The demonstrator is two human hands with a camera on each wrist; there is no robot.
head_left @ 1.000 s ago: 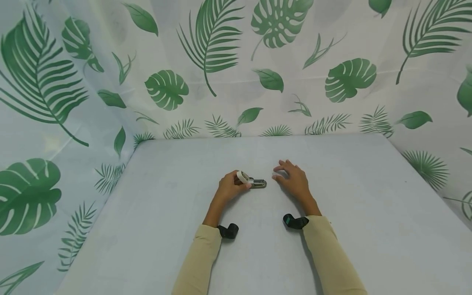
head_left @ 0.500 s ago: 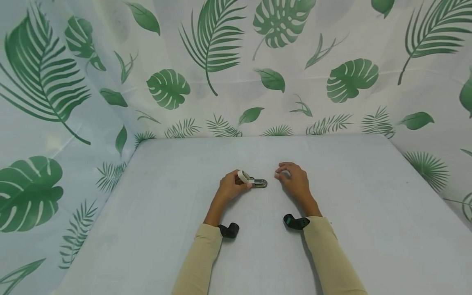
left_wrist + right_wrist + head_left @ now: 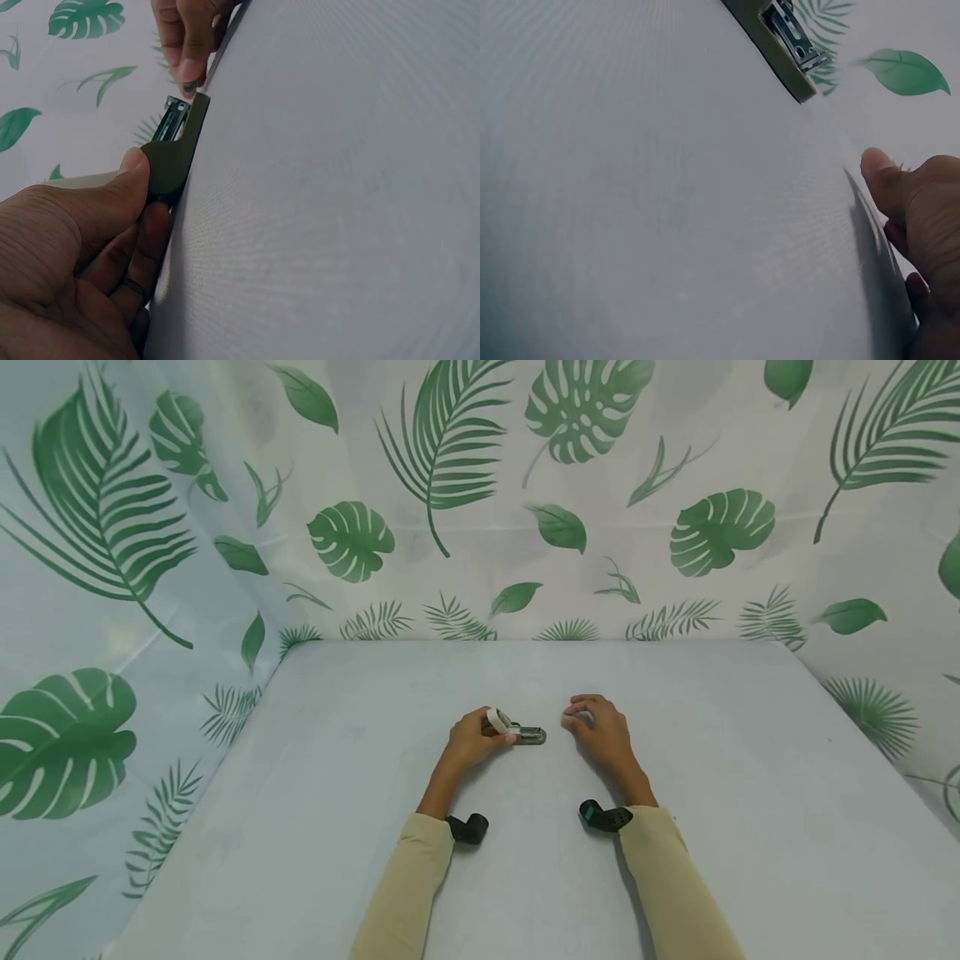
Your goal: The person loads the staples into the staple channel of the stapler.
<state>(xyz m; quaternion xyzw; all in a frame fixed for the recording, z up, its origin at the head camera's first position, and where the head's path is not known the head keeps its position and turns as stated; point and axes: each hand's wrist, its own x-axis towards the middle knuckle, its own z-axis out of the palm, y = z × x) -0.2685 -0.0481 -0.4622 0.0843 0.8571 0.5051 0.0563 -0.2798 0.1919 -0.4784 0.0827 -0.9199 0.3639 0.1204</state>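
Note:
An olive-green and white stapler (image 3: pixel 529 735) rests on the white table with its pale top cover swung up, baring the metal staple channel. My left hand (image 3: pixel 472 739) grips its rear end, thumb and fingers on either side, as the left wrist view shows. To the right, apart from the stapler in the head view, my right hand (image 3: pixel 602 732) is raised with thumb and fingertips together. Between them, a small dark grey piece (image 3: pixel 190 87) shows in the left wrist view, too small to tell its kind. The right wrist view hides most of those fingertips.
The white table (image 3: pixel 337 860) spreads out around both hands. A white curtain with green leaf print (image 3: pixel 480 535) hangs behind it and along both sides. Black wrist cameras (image 3: pixel 469 829) sit at the cuffs of the beige sleeves (image 3: pixel 408 885).
The right hand's fingers have drawn closer to its thumb. My left hand keeps its hold on the stapler, and the head view has shifted slightly.

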